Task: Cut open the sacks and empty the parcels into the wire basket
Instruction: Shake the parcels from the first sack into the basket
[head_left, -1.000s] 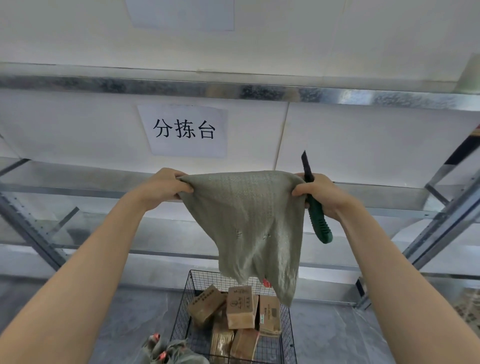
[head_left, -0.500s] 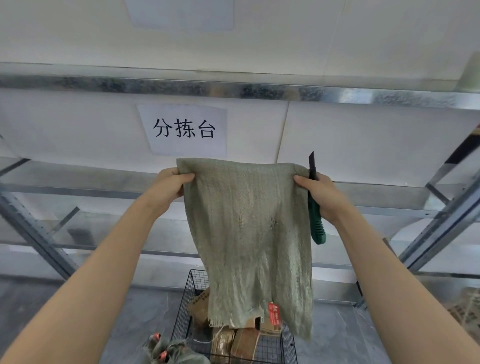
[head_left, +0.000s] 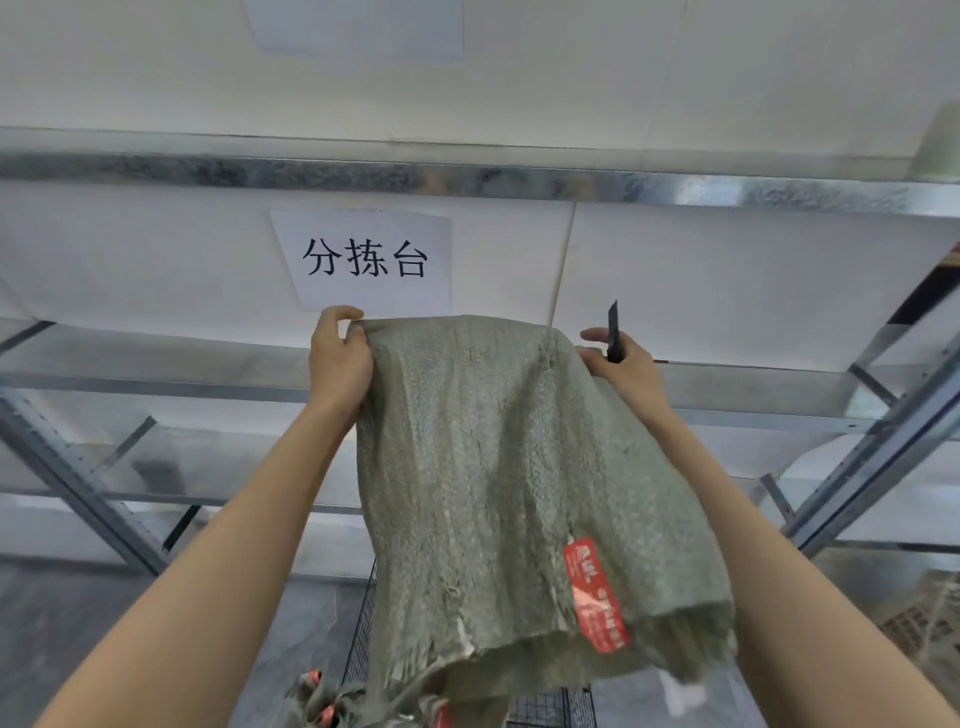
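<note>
Both of my hands are raised in front of the galvanised metal shelving (head_left: 467, 179). My left hand (head_left: 340, 364) grips one top corner of the grey-green woven sack (head_left: 498, 457), fingers curled over its edge. My right hand (head_left: 626, 371) pinches the other corner while also clasping a black-bladed utility knife (head_left: 614, 332), blade pointing up. The sack hangs limp, mouth downward, over the black wire basket (head_left: 360, 629), with its red label (head_left: 596, 597) near the frayed hem.
</note>
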